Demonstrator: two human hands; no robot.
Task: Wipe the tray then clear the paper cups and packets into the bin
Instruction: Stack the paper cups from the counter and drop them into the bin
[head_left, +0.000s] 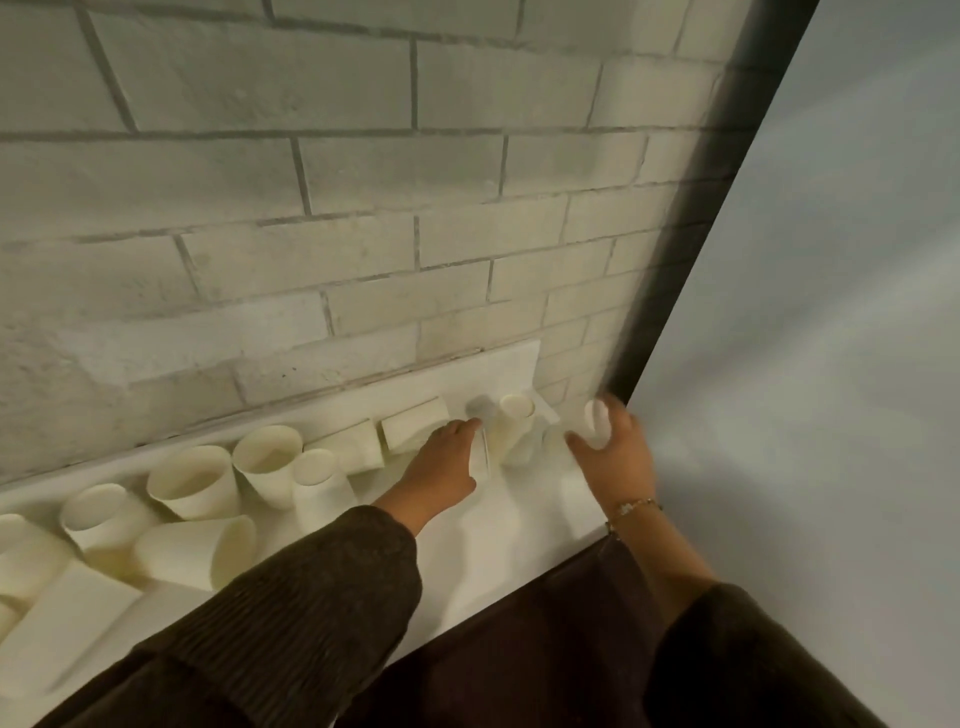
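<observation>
Gripping a smooth white paper cup (595, 422) in the right hand (615, 460); left hand (447, 460) outstretched, palm down, grip too blurred to tell.

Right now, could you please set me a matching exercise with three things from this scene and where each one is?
Things:
1 bracelet
2 blurred cup
3 cluster of cups

Places:
A left part of the white surface
B in the right hand
C on the right wrist

Pairs: 1-C, 2-B, 3-A.
</observation>
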